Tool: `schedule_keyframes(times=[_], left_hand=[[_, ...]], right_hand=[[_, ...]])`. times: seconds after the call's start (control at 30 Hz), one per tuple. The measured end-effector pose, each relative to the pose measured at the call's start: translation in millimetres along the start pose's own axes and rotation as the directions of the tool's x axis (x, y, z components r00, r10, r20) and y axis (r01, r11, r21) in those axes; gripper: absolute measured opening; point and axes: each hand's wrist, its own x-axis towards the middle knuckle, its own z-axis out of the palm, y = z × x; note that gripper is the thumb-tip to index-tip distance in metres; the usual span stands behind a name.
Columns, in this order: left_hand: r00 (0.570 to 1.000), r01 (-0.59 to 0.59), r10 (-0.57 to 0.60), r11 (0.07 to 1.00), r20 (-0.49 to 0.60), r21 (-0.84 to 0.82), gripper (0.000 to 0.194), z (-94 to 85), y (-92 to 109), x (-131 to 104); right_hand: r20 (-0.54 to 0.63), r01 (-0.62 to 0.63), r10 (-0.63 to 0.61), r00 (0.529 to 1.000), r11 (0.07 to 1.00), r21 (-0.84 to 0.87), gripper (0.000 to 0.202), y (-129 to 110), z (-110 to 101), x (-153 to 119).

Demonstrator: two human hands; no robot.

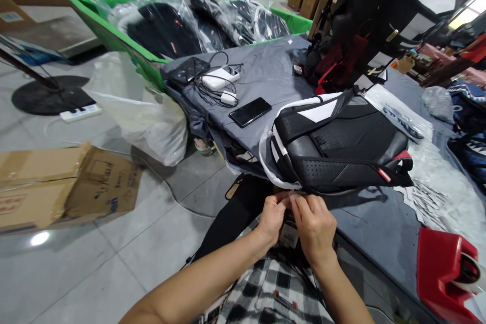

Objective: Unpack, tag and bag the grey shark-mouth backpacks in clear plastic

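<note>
Bag: smooth black panels and dotted straps, lying on the grey, creased cloth, right of the flat, glossy phone.
Wrap: thin white plastic, curling round the bag's left edge.
Pale bit: small and whitish, just by the bag's near edge; too small to name.
Left hand: my fingers are closed, pinching the pale bit, forearm slanting up from near left.
Right hand: my fingers bend down, pinching it too, knuckles up, forearm rising from near right.
</note>
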Motion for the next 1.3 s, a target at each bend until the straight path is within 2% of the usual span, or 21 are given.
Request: schedule_keyframes(times=[0.07,0.17,0.3,0.43,0.53,0.63,0.73,0.87,1.03,1.1,1.17,1.3], left_hand=[[1.000,-0.025,0.025,0.999,0.009,0.036,0.027,-1.5,0,0],[1.000,-0.027,0.027,1.000,0.005,0.011,0.028,-1.7,2,-1],[0.998,-0.037,0.036,0.999,0.053,0.011,0.029,0.8,3,-3],[0.998,-0.043,0.046,0.997,-0.040,0.070,0.027,4.0,-1,-1],[0.991,-0.066,0.077,0.993,-0.110,0.101,0.027,6.3,-5,3],[0.985,-0.103,0.118,0.987,-0.124,0.125,0.027,8.0,-8,7],[0.978,-0.139,0.163,0.975,-0.134,0.171,0.026,7.2,-8,8],[0.961,-0.181,0.230,0.944,-0.157,0.276,0.025,2.9,-1,2],[0.948,-0.255,0.317,0.814,-0.032,0.522,0.026,3.3,11,-7],[0.955,-0.239,0.295,0.817,-0.025,0.525,0.025,7.0,15,-8],[0.969,-0.196,0.245,0.857,-0.042,0.477,0.024,11.6,18,-9],[0.985,-0.137,0.167,0.915,-0.049,0.380,0.026,15.2,22,-18]], right_hand=[[0.009,-0.004,0.004,1.000,0.999,0.040,0.012,0,2,-7],[-0.009,-0.014,0.014,1.000,0.998,0.059,0.013,0,2,-15],[-0.038,-0.043,0.046,0.998,0.996,0.082,0.009,-1,3,-21],[-0.078,-0.041,0.056,0.995,0.982,0.186,0.013,3,4,-28],[-0.208,-0.042,0.101,0.973,0.961,0.273,0.020,9,9,-32],[-0.280,-0.108,0.155,0.947,0.978,0.176,0.015,14,20,-31],[-0.285,-0.142,0.157,0.946,0.987,0.072,0.004,16,34,-25],[-0.292,-0.137,0.132,0.947,0.991,0.001,0.016,15,42,-22],[-0.217,-0.065,0.054,0.975,0.997,-0.047,0.013,11,36,-24],[-0.150,-0.042,0.037,0.988,0.999,-0.027,0.006,8,33,-26],[-0.100,-0.034,0.033,0.995,0.999,-0.008,0.012,6,31,-26],[-0.147,-0.047,0.043,0.988,0.999,-0.022,0.013,6,30,-24]])
